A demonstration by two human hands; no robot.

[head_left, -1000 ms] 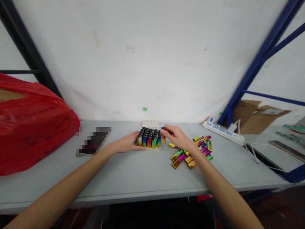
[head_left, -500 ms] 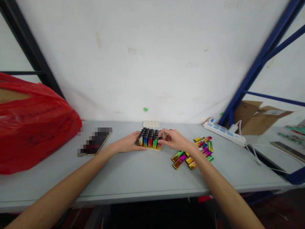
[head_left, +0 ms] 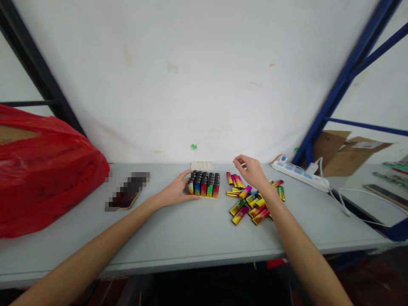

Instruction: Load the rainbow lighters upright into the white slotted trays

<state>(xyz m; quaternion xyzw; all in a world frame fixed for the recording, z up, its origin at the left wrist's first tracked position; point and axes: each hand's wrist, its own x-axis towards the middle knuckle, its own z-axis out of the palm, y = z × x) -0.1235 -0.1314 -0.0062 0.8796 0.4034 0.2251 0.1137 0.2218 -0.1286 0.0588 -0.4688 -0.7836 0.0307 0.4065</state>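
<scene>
A block of upright lighters [head_left: 204,185] with black tops and coloured bodies stands in rows on the grey table [head_left: 178,238]. Around its left side my left hand [head_left: 176,191] is placed, thumb along the front and fingers behind. My right hand [head_left: 250,168] hovers above the table to the right of the block, fingers curled and no object visible in them. Below it and to its right, loose lighters [head_left: 251,204] lie in a scattered pile, partly covered by my right forearm.
A white ridged tray [head_left: 202,165] lies by the wall behind the block. A phone [head_left: 127,193] and red bag [head_left: 51,170] are at the left. A power strip [head_left: 299,175], cables and cardboard box [head_left: 344,157] are at the right.
My right hand has left the block's right side and moved right and up, uncovering the block's right end and more loose lighters. My left hand stays at the block.
</scene>
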